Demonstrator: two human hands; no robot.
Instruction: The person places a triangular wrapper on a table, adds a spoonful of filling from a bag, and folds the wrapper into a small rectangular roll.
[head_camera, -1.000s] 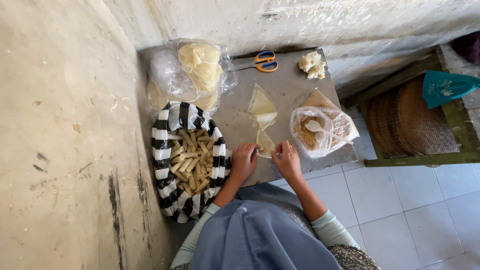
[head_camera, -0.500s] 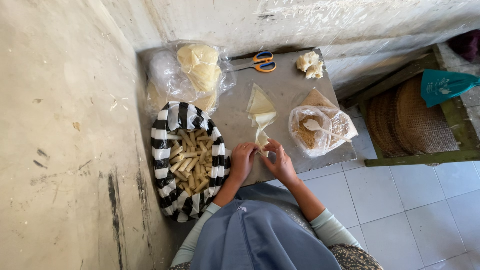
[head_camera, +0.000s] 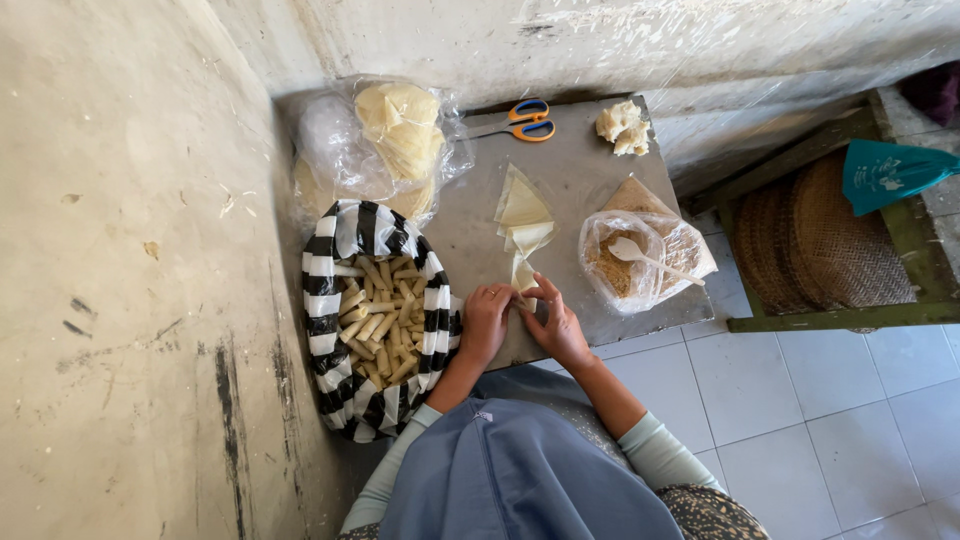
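Both hands meet at the near edge of the grey board (head_camera: 590, 180). Left hand (head_camera: 486, 322) and right hand (head_camera: 556, 322) close their fingers around one pale wrapper piece (head_camera: 523, 278), pinching it narrow, apparently to roll it. Cut wrapper triangles (head_camera: 523, 208) lie just beyond, within reach. Striped bag (head_camera: 330, 300) of finished rolls (head_camera: 385, 320) sits beside the left hand. Bag of filling (head_camera: 640, 262) with spoon (head_camera: 640, 255) sits right.
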